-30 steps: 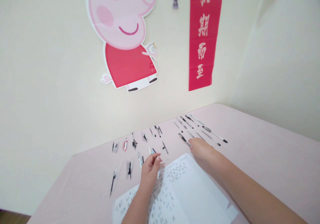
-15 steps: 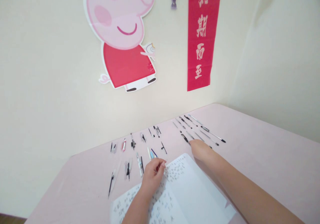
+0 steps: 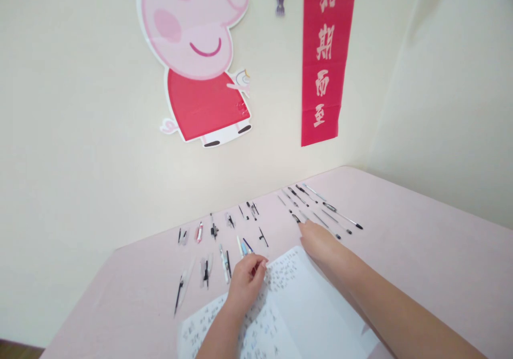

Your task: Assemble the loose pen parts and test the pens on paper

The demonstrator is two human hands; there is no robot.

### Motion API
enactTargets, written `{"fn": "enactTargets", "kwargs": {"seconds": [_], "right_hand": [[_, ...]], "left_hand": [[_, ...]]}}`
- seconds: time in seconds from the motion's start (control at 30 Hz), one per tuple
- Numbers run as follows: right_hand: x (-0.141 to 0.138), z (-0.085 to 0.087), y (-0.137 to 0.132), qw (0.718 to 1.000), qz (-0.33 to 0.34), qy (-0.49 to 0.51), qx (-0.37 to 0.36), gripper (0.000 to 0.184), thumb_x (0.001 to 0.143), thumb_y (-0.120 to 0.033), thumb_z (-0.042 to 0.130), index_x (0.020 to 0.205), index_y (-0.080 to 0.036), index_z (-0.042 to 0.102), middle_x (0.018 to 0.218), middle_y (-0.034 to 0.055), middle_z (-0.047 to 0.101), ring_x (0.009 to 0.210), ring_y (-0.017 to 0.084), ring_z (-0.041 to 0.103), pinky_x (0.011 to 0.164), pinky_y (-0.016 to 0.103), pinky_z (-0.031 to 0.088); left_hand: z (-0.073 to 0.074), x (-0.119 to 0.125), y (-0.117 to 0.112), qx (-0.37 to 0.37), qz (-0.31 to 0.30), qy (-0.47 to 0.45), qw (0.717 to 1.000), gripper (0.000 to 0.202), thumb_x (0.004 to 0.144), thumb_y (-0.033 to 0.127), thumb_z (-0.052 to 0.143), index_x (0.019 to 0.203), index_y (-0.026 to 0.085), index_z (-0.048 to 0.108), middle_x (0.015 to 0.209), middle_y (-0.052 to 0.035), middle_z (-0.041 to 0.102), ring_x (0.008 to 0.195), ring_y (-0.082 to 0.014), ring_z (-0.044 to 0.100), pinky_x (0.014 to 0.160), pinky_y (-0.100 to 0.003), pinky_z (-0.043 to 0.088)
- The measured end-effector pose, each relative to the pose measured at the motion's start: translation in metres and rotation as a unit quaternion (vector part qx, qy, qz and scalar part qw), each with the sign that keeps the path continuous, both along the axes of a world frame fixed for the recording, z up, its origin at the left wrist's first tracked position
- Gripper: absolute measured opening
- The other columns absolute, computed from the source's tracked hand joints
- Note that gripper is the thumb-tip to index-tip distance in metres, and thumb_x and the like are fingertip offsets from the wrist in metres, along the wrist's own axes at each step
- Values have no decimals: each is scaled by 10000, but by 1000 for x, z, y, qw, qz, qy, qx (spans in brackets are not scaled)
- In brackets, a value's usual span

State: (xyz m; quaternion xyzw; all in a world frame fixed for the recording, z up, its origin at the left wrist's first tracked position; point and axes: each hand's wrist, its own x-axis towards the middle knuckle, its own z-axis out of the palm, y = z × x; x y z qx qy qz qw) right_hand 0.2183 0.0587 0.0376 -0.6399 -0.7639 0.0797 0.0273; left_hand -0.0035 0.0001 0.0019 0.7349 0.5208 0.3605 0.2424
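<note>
My left hand [image 3: 246,284] rests over an open notebook [image 3: 316,308] with rows of handwriting, its thumb and fingers curled together; whether anything is between them is too small to tell. Just beyond its knuckles lie a few blue and white pens [image 3: 245,247]. My right hand [image 3: 320,240] reaches across to the right-hand group of pens and covers the lower part of a black pen [image 3: 295,218]. Its fingers are hidden behind the back of the hand, so their grip does not show. Close by this hand are thin pens or refills [image 3: 326,225] with dark tips.
Several taken-apart pens lie in small groups on the left of the pink table [image 3: 132,289], among them a red-and-white one [image 3: 199,232] and a long black refill [image 3: 178,296]. A pig cutout [image 3: 206,102] and a red banner [image 3: 323,81] hang on the wall behind.
My right hand has shifted slightly left and now covers more of the black pen. My left hand stays in the same place on the notebook.
</note>
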Motion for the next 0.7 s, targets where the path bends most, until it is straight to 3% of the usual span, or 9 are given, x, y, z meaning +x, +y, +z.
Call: {"fn": "enactTargets", "kwargs": {"seconds": [0.2,0.4,0.7], "right_hand": [[-28,-4,-15,988,142,57,12,181,826,-171,442,922,-156,594,931,95,597,838,190,583,701,259,378],[-38,-21,-20,982,141,117,53,225,838,-148,422,1032,-167,535,1004,79,553,833,167,565,698,251,364],[-37,-28,-15,978,129,157,41,181,840,-134,410,959,-157,545,974,68,553,844,154,541,739,238,366]], "left_hand": [[1,1,0,-4,-7,20,1000,242,844,298,425,779,177,624,720,-38,615,673,-154,531,623,-261,376],[2,2,-1,-9,-11,24,1000,229,840,284,430,778,177,623,727,-37,614,672,-150,525,626,-259,375],[4,2,-2,-13,-17,28,999,218,824,260,430,779,180,628,715,-36,605,663,-151,517,619,-260,373]]}}
